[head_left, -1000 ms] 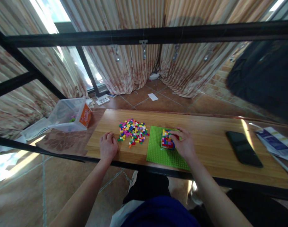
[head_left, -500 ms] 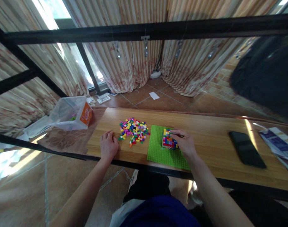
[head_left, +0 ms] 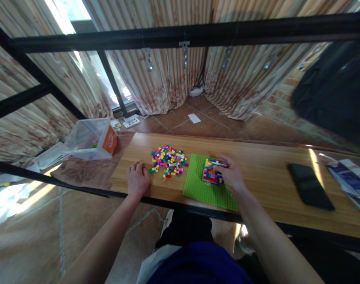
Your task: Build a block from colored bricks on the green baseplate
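A small block built of multicoloured toy bricks [head_left: 210, 174] stands on the green baseplate [head_left: 194, 189]. My right hand [head_left: 233, 175] grips its far right corner, thumb over the top and fingers round the back. Part of the block is hidden behind that hand. On the wooden tabletop, left of the loose bricks, my left hand [head_left: 137, 180] rests with its fingers curled in, and nothing shows in it. Beside it spreads a pile of small loose bricks [head_left: 168, 161] in many colours, between the hand and the baseplate.
A black phone [head_left: 310, 186] lies on the table [head_left: 265, 173] to the right, with papers [head_left: 350, 177] past it. A clear plastic box [head_left: 89, 138] with an orange label stands left of the table. A black metal bar [head_left: 168, 36] crosses above the far side.
My right hand's fingers have shifted at the far side of the brick block, and more of its top now shows. My left hand stays in place; the whole view has shifted slightly.
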A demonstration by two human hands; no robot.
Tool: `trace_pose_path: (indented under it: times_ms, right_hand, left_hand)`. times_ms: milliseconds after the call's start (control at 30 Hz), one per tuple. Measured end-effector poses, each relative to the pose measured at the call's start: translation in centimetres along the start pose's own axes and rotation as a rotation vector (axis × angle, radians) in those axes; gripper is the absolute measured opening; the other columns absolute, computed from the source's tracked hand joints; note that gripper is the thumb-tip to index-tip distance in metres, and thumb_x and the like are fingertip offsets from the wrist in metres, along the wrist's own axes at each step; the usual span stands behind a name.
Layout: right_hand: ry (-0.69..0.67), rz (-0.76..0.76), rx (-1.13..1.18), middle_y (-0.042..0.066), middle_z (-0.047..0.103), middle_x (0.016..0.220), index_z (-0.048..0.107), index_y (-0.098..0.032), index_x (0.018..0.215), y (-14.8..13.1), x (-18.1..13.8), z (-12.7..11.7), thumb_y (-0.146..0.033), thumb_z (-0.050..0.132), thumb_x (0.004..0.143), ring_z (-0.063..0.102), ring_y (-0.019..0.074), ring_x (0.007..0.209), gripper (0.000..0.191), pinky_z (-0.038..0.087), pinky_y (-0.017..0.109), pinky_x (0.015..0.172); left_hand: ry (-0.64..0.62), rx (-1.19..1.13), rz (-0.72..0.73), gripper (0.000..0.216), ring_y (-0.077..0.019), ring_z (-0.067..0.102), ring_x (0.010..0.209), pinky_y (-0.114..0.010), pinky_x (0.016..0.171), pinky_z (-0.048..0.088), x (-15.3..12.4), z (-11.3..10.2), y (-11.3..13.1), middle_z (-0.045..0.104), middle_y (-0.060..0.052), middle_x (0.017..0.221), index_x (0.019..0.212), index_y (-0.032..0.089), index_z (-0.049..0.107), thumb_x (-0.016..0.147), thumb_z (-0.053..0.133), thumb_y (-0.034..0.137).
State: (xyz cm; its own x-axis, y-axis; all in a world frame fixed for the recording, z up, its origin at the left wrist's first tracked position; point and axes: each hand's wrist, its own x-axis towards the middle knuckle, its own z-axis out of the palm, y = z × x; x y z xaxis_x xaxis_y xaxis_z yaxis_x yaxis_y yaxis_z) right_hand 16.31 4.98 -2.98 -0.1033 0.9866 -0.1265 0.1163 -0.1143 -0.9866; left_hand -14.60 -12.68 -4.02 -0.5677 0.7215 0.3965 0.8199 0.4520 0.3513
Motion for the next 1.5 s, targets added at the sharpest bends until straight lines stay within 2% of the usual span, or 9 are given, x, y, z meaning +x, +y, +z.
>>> trace_pose_path:
  times_ms: [267, 467, 667, 867, 1033, 1133, 1267, 1400, 1500]
  right_hand:
    - [-0.037, -0.13, -0.19, 0.012, 0.066, 0.119, 0.055, -0.017, 0.132, 0.2, -0.8, -1.2, -0.053, 0.077, 0.064, 0.065, 0.0264, 0.104, 0.08, 0.05, 0.049, 0.097]
    - [-0.101, -0.469, -0.677, 0.018, 0.048, 0.144, 0.043, -0.022, 0.145, -1.0, -2.9, -2.0, -0.056, 0.079, 0.065, 0.044, 0.0381, 0.133, 0.094, 0.036, 0.058, 0.109]
    - [-0.215, -0.587, -0.939, 0.013, 0.046, 0.145, 0.031, -0.028, 0.151, -0.4, -2.8, -2.4, -0.045, 0.076, 0.067, 0.044, 0.0381, 0.131, 0.097, 0.038, 0.057, 0.106]
    - [-0.304, -0.652, -1.035, 0.017, 0.052, 0.139, 0.031, -0.021, 0.151, 0.0, -0.5, -5.2, -0.04, 0.074, 0.068, 0.052, 0.0369, 0.12, 0.095, 0.043, 0.052, 0.103]
    - [-0.346, -0.769, -1.086, 0.016, 0.047, 0.147, 0.028, -0.023, 0.153, -1.4, -0.4, -7.0, -0.046, 0.075, 0.068, 0.043, 0.0398, 0.134, 0.099, 0.036, 0.056, 0.109]
    - [-0.327, -0.795, -0.974, 0.015, 0.045, 0.148, 0.031, -0.025, 0.152, -3.0, -2.3, -4.9, -0.052, 0.07, 0.075, 0.041, 0.0374, 0.137, 0.09, 0.034, 0.054, 0.112]
    - [-0.373, -0.742, -0.78, 0.013, 0.048, 0.146, 0.036, -0.026, 0.15, -4.3, -4.2, 2.0, -0.053, 0.055, 0.09, 0.044, 0.0316, 0.136, 0.068, 0.036, 0.051, 0.113]
    - [-0.342, -0.653, -0.716, 0.022, 0.052, 0.14, 0.044, -0.011, 0.143, -3.2, -2.5, 9.4, -0.054, 0.049, 0.092, 0.048, 0.0332, 0.132, 0.067, 0.038, 0.05, 0.111]
    - [-0.321, -0.611, -0.792, 0.025, 0.05, 0.142, 0.044, -0.005, 0.143, -2.0, -0.4, 12.9, -0.051, 0.044, 0.095, 0.045, 0.0331, 0.135, 0.066, 0.038, 0.048, 0.111]
  left_hand:
    - [0.008, -0.002, 0.017, 0.03, -0.0324, 0.056, 0.115, -0.048, 0.103, 0.043, 0.0, -0.1, 0.1, 0.065, -0.017, 0.117, 0.108, 0.013, 0.065, 0.087, 0.043, 0.021]
    - [0.013, 0.009, 0.008, 0.03, -0.0326, 0.057, 0.114, -0.049, 0.102, 0.043, -0.1, 0.1, 0.1, 0.065, -0.017, 0.117, 0.107, 0.014, 0.065, 0.088, 0.044, 0.021]
    - [0.03, 0.006, 0.004, 0.029, -0.0323, 0.057, 0.114, -0.049, 0.102, 0.044, -0.1, 0.3, 0.0, 0.065, -0.016, 0.117, 0.107, 0.014, 0.065, 0.088, 0.044, 0.021]
    - [0.015, 0.006, 0.001, 0.029, -0.0332, 0.056, 0.113, -0.049, 0.102, 0.045, -0.2, 0.0, 0.2, 0.065, -0.018, 0.117, 0.108, 0.012, 0.065, 0.088, 0.045, 0.02]
    - [0.019, -0.002, -0.01, 0.029, -0.0324, 0.056, 0.113, -0.048, 0.102, 0.045, -0.5, 0.0, 0.4, 0.064, -0.017, 0.118, 0.11, 0.013, 0.065, 0.089, 0.045, 0.019]
    - [0.009, -0.016, -0.023, 0.029, -0.0321, 0.056, 0.114, -0.048, 0.102, 0.046, -0.7, 0.0, 0.3, 0.064, -0.016, 0.118, 0.11, 0.014, 0.065, 0.089, 0.046, 0.019]
    - [-0.022, -0.073, -0.013, 0.031, -0.0301, 0.057, 0.114, -0.048, 0.103, 0.046, 0.6, -0.3, 0.0, 0.064, -0.016, 0.119, 0.116, 0.014, 0.063, 0.092, 0.046, 0.025]
    - [-0.099, -0.121, 0.052, 0.042, -0.0284, 0.051, 0.129, -0.047, 0.11, 0.042, 4.5, -0.2, 0.1, 0.056, -0.017, 0.137, 0.13, 0.014, 0.056, 0.097, 0.043, 0.036]
    - [-0.225, -0.134, 0.115, 0.047, -0.0264, 0.045, 0.137, -0.044, 0.116, 0.035, 7.2, 0.8, 0.6, 0.052, -0.016, 0.143, 0.134, 0.013, 0.054, 0.099, 0.04, 0.04]
